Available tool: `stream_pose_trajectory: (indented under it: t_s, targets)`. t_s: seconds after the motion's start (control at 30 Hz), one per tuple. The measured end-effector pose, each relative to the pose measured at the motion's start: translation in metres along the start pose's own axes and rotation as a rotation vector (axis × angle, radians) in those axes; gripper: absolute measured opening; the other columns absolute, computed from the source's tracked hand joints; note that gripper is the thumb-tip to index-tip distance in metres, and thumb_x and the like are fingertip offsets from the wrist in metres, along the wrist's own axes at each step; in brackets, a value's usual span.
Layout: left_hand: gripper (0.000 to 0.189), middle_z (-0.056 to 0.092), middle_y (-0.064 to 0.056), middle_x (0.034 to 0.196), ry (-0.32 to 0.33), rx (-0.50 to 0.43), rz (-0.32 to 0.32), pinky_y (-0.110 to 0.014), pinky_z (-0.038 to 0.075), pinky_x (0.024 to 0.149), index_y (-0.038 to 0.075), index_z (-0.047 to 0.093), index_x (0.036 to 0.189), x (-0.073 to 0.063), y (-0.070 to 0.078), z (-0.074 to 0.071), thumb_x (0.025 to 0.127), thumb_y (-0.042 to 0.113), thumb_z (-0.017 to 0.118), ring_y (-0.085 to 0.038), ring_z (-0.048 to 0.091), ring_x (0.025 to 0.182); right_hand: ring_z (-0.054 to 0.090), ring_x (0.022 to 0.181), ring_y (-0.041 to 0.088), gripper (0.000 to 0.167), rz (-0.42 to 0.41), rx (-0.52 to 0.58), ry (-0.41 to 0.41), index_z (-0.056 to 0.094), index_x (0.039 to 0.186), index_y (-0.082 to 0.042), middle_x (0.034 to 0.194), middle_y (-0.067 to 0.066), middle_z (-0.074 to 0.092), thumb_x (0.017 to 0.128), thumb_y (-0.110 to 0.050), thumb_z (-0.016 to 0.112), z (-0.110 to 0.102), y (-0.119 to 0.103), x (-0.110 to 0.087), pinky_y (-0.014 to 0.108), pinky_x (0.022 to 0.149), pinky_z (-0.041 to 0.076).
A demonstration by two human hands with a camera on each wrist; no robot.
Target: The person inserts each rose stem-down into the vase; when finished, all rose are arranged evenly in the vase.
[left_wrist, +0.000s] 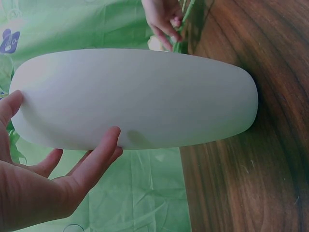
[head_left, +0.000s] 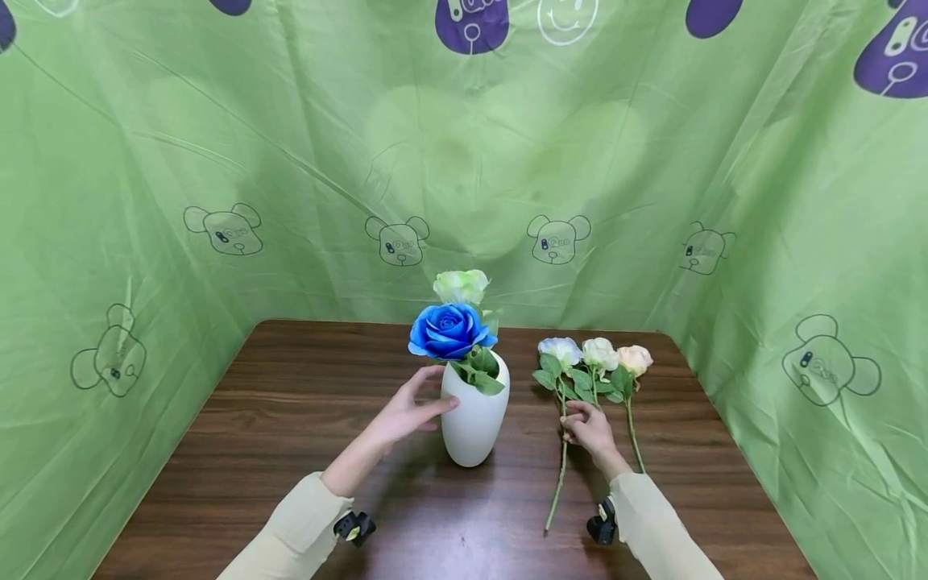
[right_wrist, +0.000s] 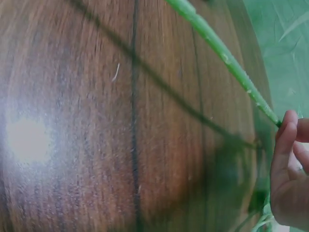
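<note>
In the head view, a white vase [head_left: 474, 423] stands upright on the table, holding a blue rose [head_left: 450, 330] and a pale green rose [head_left: 461, 286]. My left hand [head_left: 409, 409] holds the vase's left side near the rim, thumb in front and fingers farther back. The left wrist view shows the vase's smooth side [left_wrist: 145, 99] up close. To the right, the thumb and fingers of my right hand [head_left: 589, 428] pinch the green stem of a pale blue-white rose [head_left: 560, 351]. In the right wrist view, that stem [right_wrist: 227, 58] hangs above the table, casting a shadow.
A white rose [head_left: 600, 354] and a peach rose [head_left: 635, 360] lie beside the pinched one, at the right of the brown wooden table [head_left: 312, 387]. Green printed cloth [head_left: 304, 161] surrounds the table at the back and sides.
</note>
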State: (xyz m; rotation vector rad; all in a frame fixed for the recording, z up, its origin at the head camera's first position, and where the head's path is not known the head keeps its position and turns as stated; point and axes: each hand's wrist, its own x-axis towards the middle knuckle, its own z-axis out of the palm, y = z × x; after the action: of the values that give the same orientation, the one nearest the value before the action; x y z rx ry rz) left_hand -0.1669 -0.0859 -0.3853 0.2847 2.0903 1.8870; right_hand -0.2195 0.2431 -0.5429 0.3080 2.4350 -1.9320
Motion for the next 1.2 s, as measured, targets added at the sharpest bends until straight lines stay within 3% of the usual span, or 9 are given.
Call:
stream_pose_trajectory:
  t_s: [0.23, 0.5, 0.7, 0.73, 0.87, 0.9, 0.93, 1.03, 1.2]
  targets:
    - [0.058, 0.04, -0.018, 0.124, 0.001, -0.015, -0.01, -0.051, 0.044, 0.077, 0.009, 0.034, 0.132, 0.0, 0.0, 0.0, 0.083, 0.017, 0.063, -0.034, 0.047, 0.105, 0.055, 0.048, 0.017, 0.037, -0.157, 0.06, -0.051, 0.047, 0.114, 0.007, 0.083, 0.025, 0.057, 0.079, 0.008, 0.055, 0.007, -0.015, -0.007, 0.026, 0.045, 0.048]
    - [0.058, 0.04, -0.018, 0.125, -0.002, -0.012, -0.001, -0.048, 0.046, 0.075, 0.008, 0.033, 0.132, 0.001, 0.0, 0.0, 0.083, 0.017, 0.063, -0.034, 0.047, 0.105, 0.054, 0.046, 0.017, 0.036, -0.319, 0.183, -0.068, 0.048, 0.115, 0.004, 0.082, 0.018, 0.056, 0.08, 0.006, 0.058, 0.016, -0.044, -0.014, 0.026, 0.043, 0.047]
    - [0.058, 0.039, -0.017, 0.127, -0.005, -0.02, -0.003, -0.047, 0.046, 0.075, 0.009, 0.034, 0.132, 0.002, -0.002, 0.0, 0.083, 0.017, 0.063, -0.033, 0.045, 0.107, 0.055, 0.045, 0.02, 0.039, -0.602, 0.344, -0.106, 0.049, 0.119, -0.003, 0.087, 0.015, 0.057, 0.082, 0.001, 0.06, 0.015, -0.001, 0.03, 0.029, 0.04, 0.047]
    - [0.058, 0.039, -0.017, 0.127, -0.004, -0.02, -0.003, -0.047, 0.046, 0.075, 0.009, 0.034, 0.132, 0.002, -0.002, 0.0, 0.083, 0.017, 0.063, -0.033, 0.046, 0.107, 0.055, 0.045, 0.021, 0.041, -0.618, 0.349, -0.094, 0.049, 0.12, -0.004, 0.089, 0.016, 0.056, 0.081, 0.001, 0.06, 0.015, 0.011, 0.042, 0.03, 0.04, 0.047]
    - [0.058, 0.039, -0.017, 0.127, -0.002, -0.018, -0.006, -0.047, 0.046, 0.075, 0.009, 0.034, 0.132, 0.002, -0.002, 0.0, 0.083, 0.017, 0.063, -0.033, 0.045, 0.107, 0.054, 0.047, 0.026, 0.045, -0.633, 0.39, -0.063, 0.045, 0.124, -0.004, 0.095, 0.019, 0.054, 0.082, 0.002, 0.06, 0.012, 0.02, 0.059, 0.034, 0.039, 0.046]
    - [0.058, 0.039, -0.017, 0.128, -0.002, -0.018, -0.008, -0.046, 0.046, 0.075, 0.009, 0.034, 0.132, 0.002, -0.002, -0.001, 0.083, 0.017, 0.064, -0.033, 0.045, 0.107, 0.054, 0.048, 0.027, 0.047, -0.649, 0.383, -0.045, 0.044, 0.125, -0.005, 0.097, 0.02, 0.053, 0.082, 0.001, 0.061, 0.011, 0.036, 0.075, 0.035, 0.039, 0.046]
    - [0.058, 0.038, -0.016, 0.128, -0.002, -0.016, -0.01, -0.046, 0.046, 0.075, 0.01, 0.034, 0.132, 0.002, -0.002, -0.001, 0.083, 0.017, 0.063, -0.033, 0.045, 0.107, 0.054, 0.048, 0.027, 0.047, -0.67, 0.409, -0.053, 0.044, 0.125, -0.004, 0.097, 0.02, 0.053, 0.081, 0.002, 0.061, 0.01, 0.034, 0.076, 0.034, 0.039, 0.046]
    - [0.058, 0.038, -0.016, 0.128, -0.002, -0.015, -0.01, -0.046, 0.046, 0.075, 0.009, 0.034, 0.132, 0.002, -0.002, -0.001, 0.083, 0.017, 0.063, -0.034, 0.045, 0.108, 0.054, 0.049, 0.023, 0.045, -0.733, 0.48, -0.075, 0.045, 0.124, -0.004, 0.095, 0.017, 0.054, 0.081, 0.002, 0.06, 0.011, 0.019, 0.069, 0.031, 0.039, 0.046]
    - [0.058, 0.038, -0.016, 0.128, -0.002, -0.022, -0.006, -0.047, 0.046, 0.075, 0.009, 0.034, 0.132, 0.003, -0.003, -0.001, 0.083, 0.017, 0.064, -0.034, 0.045, 0.107, 0.052, 0.045, 0.017, 0.041, -0.699, 0.594, 0.009, 0.048, 0.116, 0.002, 0.086, 0.013, 0.054, 0.078, 0.001, 0.063, 0.019, -0.086, -0.01, 0.024, 0.039, 0.044]
